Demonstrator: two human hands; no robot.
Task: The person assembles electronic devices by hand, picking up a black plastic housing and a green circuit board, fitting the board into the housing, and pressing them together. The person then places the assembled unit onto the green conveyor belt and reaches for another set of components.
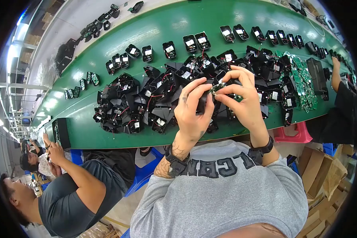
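Note:
My left hand is closed round a black plastic housing, held above the green bench and mostly hidden by the fingers. Thumb and fingers of my right hand pinch a small green circuit board against the housing's upper edge. The two hands nearly meet there; whether the board sits inside the housing or beside it I cannot tell. Beneath them spreads a heap of black housings with red wires and white labels. Loose green circuit boards are piled to the right of it.
Housings stand in a spaced row along the far side of the green bench. A black tray lies at the left end. Co-workers sit left and right. A pink stool and cardboard boxes are at right.

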